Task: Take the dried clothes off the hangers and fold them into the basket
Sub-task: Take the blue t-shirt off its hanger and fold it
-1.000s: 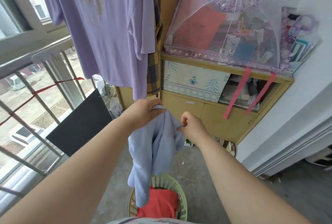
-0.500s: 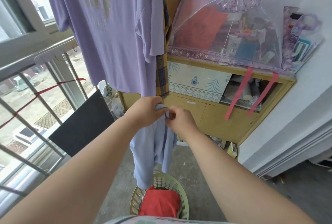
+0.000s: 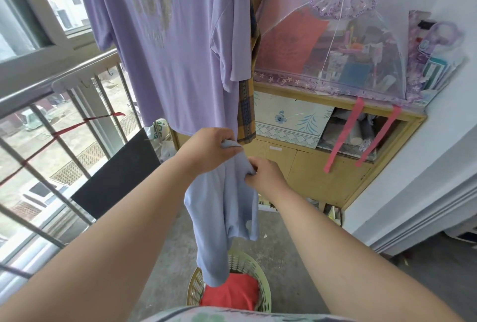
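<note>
Both hands hold one pale blue garment (image 3: 224, 208) by its top edge, in the air in front of the person. The left hand (image 3: 207, 150) grips the upper corner with fingers curled around the cloth. The right hand (image 3: 265, 175), just beside it and a little lower, pinches a fold of the same edge. From the fingers the garment hangs straight down, its long axis vertical, and its lower end is over the basket (image 3: 267, 293), where a red cloth (image 3: 232, 294) lies. To fold it, I judge the hands must first part sideways. A purple shirt (image 3: 167, 37) hangs behind; its faded print is not readable, and no label is legible.
</note>
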